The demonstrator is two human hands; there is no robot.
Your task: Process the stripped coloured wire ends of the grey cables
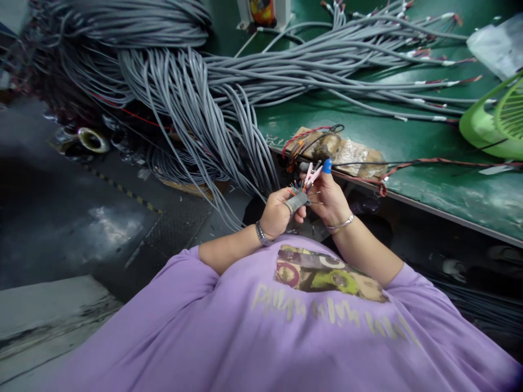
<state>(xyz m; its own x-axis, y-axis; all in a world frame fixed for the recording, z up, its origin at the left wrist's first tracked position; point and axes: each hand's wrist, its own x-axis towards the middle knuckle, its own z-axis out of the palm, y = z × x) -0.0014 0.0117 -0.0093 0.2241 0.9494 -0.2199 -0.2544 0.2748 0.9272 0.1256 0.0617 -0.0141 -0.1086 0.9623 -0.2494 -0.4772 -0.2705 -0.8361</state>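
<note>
Shows, just beyond a lilac printed fabric shirt, a left hand with grip closed around a grey sheathed cable end, likely to steady thin multicoloured wires within reach of the right hand. Shows there a narrow grip, apparently on a pale pink clip-like piece, beside a blue fingertip cover. Farther off, shows long grey round cables lying lengthwise across a glossy green counter, probably to avoid tangling.
</note>
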